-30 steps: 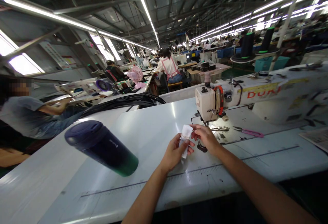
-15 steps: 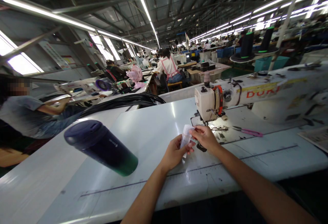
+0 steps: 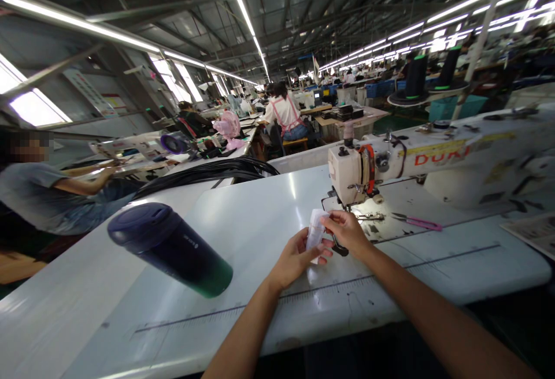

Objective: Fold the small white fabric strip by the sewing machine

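A small white bundle of what look like labels (image 3: pixel 315 230), with a thin tan band across it, is held up over the table in front of the sewing machine (image 3: pixel 347 174). My left hand (image 3: pixel 297 259) grips its lower part between thumb and fingers. At the upper right edge, the thumb and fingers of my right hand (image 3: pixel 346 230) pinch the bundle near the band. Just behind my right hand are the machine's needle area and presser foot, partly hidden by it.
A dark blue and green tumbler (image 3: pixel 173 249) stands on the table to the left. Pink-handled thread snips (image 3: pixel 418 222) lie right of the needle plate. A ruler strip (image 3: pixel 329 288) runs along the table's front. Black cords (image 3: pixel 212 172) lie behind; a co-worker (image 3: pixel 34 188) sits at left.
Both hands stay on the white bundle, which has tilted slightly. My left fingers have shifted a little around its lower end. The whole view has drifted slightly.
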### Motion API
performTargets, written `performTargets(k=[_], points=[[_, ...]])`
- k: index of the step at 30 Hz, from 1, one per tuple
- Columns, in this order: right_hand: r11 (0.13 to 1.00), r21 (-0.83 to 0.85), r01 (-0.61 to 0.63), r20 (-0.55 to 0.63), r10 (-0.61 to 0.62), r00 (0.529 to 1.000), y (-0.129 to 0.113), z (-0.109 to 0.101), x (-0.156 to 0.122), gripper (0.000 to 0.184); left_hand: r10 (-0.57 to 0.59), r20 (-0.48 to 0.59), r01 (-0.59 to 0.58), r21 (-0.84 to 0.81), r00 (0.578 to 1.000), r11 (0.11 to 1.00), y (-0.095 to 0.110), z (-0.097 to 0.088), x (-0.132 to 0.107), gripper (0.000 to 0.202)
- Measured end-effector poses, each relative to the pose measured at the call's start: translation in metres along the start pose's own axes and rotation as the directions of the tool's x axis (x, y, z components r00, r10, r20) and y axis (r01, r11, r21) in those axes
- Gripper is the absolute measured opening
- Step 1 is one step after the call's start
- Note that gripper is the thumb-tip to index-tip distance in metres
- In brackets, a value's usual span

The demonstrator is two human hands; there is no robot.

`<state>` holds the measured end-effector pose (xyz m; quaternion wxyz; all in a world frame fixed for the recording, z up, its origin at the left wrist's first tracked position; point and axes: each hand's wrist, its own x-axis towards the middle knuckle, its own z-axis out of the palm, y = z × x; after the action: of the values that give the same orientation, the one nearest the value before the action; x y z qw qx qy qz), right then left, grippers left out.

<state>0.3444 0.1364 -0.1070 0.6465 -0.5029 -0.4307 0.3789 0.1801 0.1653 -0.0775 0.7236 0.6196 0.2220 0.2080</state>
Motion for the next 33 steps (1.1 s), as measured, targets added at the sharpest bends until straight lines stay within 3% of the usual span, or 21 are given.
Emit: performTargets(k=[4, 16, 19, 22, 25, 29, 33], points=[[1.000, 0.018, 0.015, 0.022, -0.015, 1.000, -0.003, 0.001, -0.001, 0.029, -0.006, -0.041, 0.004, -0.050, 0.999, 0.999, -0.004, -0.002, 0.003, 0.038], [0.998, 0.056, -0.009, 0.071, 0.005, 0.997, -0.012, 0.002, -0.004, 0.031, 0.066, -0.083, -0.053, 0.157, 0.994, 0.986, -0.005, -0.001, 0.004, 0.034], [0.982, 0.189, -0.014, 0.136, -0.012, 0.991, -0.010, 0.001, -0.004, 0.032, -0.052, -0.071, 0.046, -0.087, 0.996, 0.995, 0.000, -0.003, 0.003, 0.021], [0.949, 0.314, -0.032, 0.272, -0.058, 0.961, -0.010, -0.001, -0.006, 0.053, -0.168, 0.059, 0.177, -0.377, 0.984, 0.909, 0.006, -0.009, 0.000, 0.011], [0.957, 0.288, -0.022, 0.345, -0.083, 0.935, -0.013, -0.003, -0.008, 0.067, -0.211, 0.181, 0.273, -0.488, 0.961, 0.829, 0.008, -0.016, -0.002, 0.008], [0.984, 0.176, 0.001, 0.335, -0.061, 0.940, -0.019, -0.003, -0.010, 0.034, -0.257, 0.266, 0.365, -0.546, 0.929, 0.754, 0.007, -0.023, -0.001, 0.008], [0.995, 0.103, 0.011, 0.290, -0.041, 0.956, -0.024, -0.001, -0.011, 0.029, -0.286, 0.283, 0.399, -0.556, 0.916, 0.729, 0.010, -0.022, -0.002, 0.009]])
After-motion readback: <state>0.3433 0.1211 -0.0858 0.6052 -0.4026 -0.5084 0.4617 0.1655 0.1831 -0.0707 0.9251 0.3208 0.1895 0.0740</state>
